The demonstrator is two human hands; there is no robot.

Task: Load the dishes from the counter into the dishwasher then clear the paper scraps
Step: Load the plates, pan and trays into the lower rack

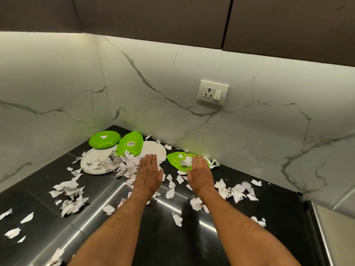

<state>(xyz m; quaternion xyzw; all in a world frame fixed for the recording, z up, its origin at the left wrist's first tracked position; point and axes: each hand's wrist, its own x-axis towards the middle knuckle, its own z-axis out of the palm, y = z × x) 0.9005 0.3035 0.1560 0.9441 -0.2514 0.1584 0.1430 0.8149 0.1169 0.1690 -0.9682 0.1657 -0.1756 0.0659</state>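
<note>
Reaching across a glossy black counter (157,237) in the lower half of the frame, a person stretches two bare forearms toward a corner strewn with torn paper scraps (71,191). The left hand (148,172), at centre frame, lies flat with its fingers straight and together, the fingertips at the near edge of a white plate (155,150); whether they touch it cannot be told. The right hand (200,174), just right of centre, is likewise flat and holds nothing, its fingertips over the near side of a green dish (174,159) that carries a small heap of paper.

Behind the hands, toward the corner, a second green dish (130,144) lies tilted across the two white plates, its label side up. A third green dish (103,140) rests upside down at the back left with one scrap on top. The other white plate (94,162) at centre left is half buried under printed scraps.

Paper litters the counter from the lower left edge to the right side. A white wall socket (213,92) sits on the marble backsplash (172,83) at upper right, beneath dark cabinets (153,16).
</note>
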